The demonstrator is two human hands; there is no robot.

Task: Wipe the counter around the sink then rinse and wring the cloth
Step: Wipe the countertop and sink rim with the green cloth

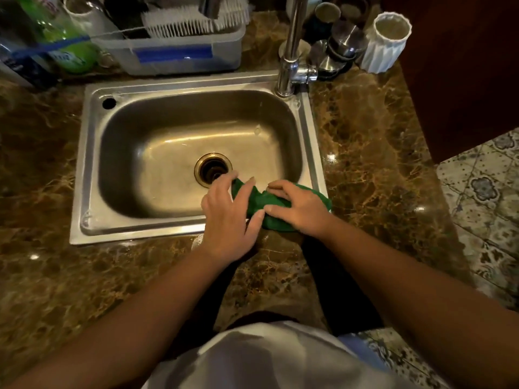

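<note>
At the near right corner of the sink (84, 175), seen from the head camera, we have a green cloth (269, 204) bunched up under both hands. It lies across the sink's steel rim, partly over the basin and partly reaching the brown marbled bench (370, 141) just right of the sink. Our left hand (229, 217) covers the cloth's left end, fingers spread and curled loosely over it, thumb against the fabric; this grip is a half-closed one on the cloth. Our right hand (299, 207) presses on the cloth's right part, fingers bent down over it and thumb tucked toward the left hand, so this grip too has closed on the cloth. The two thumbs nearly meet over the middle of the cloth. The drain (213, 169) sits in the sink floor just beyond our left fingertips. At the sink's far right corner the chrome tap (292, 51) rises. Behind the sink stands a clear plastic tub (179, 51) holding white brushes, and to the right of the tap a white ribbed cup (386, 42).
</note>
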